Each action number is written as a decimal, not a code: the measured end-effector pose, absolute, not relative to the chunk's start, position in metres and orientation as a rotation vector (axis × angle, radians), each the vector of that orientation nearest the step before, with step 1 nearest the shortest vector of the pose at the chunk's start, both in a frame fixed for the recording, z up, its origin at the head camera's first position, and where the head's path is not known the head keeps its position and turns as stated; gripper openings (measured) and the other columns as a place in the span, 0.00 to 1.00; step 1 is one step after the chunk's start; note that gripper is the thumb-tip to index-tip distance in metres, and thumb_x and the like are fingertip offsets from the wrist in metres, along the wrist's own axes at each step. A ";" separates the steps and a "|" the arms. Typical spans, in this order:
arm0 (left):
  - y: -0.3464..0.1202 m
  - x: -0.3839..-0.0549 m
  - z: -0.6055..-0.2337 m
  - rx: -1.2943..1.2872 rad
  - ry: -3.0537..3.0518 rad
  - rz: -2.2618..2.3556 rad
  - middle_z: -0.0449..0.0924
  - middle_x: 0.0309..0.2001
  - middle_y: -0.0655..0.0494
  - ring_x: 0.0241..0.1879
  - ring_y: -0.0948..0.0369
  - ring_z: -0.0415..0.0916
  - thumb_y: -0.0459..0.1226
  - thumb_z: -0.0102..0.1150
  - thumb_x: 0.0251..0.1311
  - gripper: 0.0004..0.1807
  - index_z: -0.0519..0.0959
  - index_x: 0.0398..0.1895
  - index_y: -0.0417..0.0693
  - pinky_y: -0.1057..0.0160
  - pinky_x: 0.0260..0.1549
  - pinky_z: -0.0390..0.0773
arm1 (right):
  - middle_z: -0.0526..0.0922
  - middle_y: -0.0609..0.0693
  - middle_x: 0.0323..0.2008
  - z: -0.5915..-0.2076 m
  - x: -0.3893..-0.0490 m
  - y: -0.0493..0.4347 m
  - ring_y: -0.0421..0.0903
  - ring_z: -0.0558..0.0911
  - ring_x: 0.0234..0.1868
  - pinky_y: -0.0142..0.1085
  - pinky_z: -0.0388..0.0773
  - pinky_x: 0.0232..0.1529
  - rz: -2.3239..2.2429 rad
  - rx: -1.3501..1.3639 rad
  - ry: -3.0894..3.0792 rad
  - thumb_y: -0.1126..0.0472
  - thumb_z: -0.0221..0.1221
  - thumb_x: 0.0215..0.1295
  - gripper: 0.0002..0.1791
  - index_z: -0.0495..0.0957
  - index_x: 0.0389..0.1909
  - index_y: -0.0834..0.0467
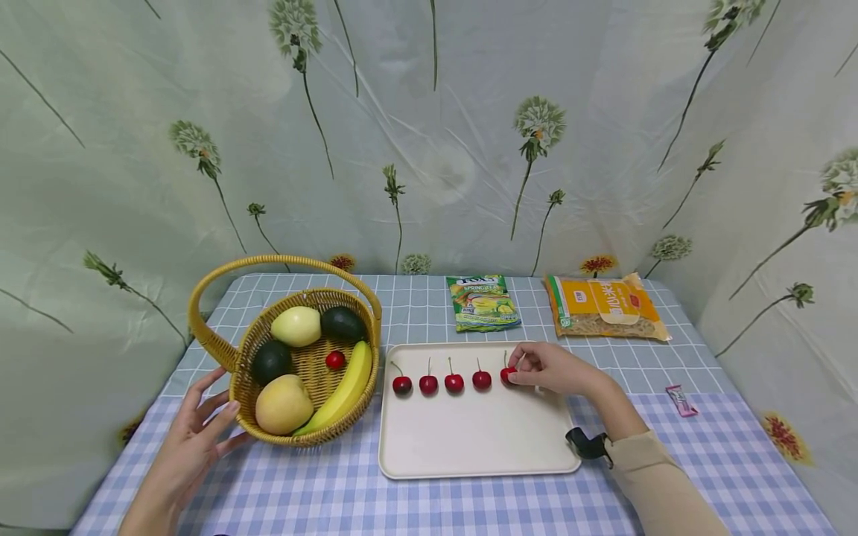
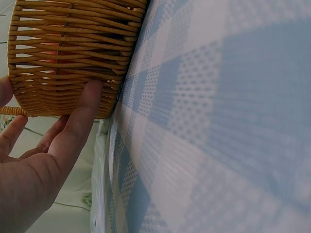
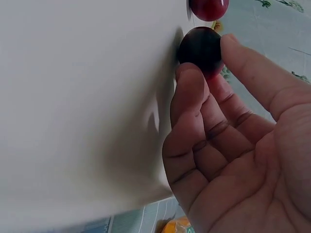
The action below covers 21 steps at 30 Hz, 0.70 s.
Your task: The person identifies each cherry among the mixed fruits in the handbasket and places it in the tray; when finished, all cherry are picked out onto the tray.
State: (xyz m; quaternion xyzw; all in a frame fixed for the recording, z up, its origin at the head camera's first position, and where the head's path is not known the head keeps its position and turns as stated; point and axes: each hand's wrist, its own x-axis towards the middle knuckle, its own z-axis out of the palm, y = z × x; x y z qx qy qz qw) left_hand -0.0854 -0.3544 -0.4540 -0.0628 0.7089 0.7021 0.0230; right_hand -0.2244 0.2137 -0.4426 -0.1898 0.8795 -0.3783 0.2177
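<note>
Near the tray's far right corner my right hand (image 1: 546, 368) pinches a dark red cherry (image 3: 200, 51) between thumb and fingers. To its left, several stemmed cherries, among them a red cherry (image 1: 453, 383), stand in a row on the cream tray (image 1: 479, 447). At the left, my left hand (image 1: 194, 439) rests spread fingers against the side of a woven wicker basket (image 1: 304, 439); one fingertip presses its lower wall in the left wrist view. Inside the basket lie a banana (image 1: 345, 391), a peach-like yellow fruit (image 1: 284, 404), a pale green fruit (image 1: 296, 326), dark avocado-like fruits (image 1: 272, 362) and one cherry (image 1: 335, 360).
Behind the tray lie a green candy bag (image 1: 483, 304) and an orange snack packet (image 1: 605, 307). A small pink wrapped candy (image 1: 681, 400) is on the checked cloth (image 1: 322, 491) at the right. The basket's tall handle (image 1: 281, 260) arches over its far side.
</note>
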 end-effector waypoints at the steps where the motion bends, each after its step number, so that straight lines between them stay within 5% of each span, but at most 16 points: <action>1: -0.354 -0.085 -0.454 -0.194 2.196 2.174 0.72 0.59 0.72 0.54 0.75 0.80 0.34 0.51 0.83 0.37 0.50 0.85 0.71 0.59 0.43 0.88 | 0.77 0.47 0.29 -0.443 -0.224 0.214 0.45 0.74 0.30 0.31 0.69 0.30 -1.050 -0.524 2.433 0.56 0.71 0.72 0.13 0.80 0.47 0.58; 21: -0.355 -0.085 -0.454 -0.206 2.210 2.145 0.71 0.59 0.71 0.53 0.76 0.80 0.35 0.51 0.84 0.38 0.48 0.86 0.71 0.59 0.43 0.88 | 0.78 0.46 0.25 -0.438 -0.224 0.214 0.43 0.73 0.25 0.31 0.67 0.27 -1.012 -0.563 2.434 0.54 0.70 0.72 0.13 0.80 0.46 0.56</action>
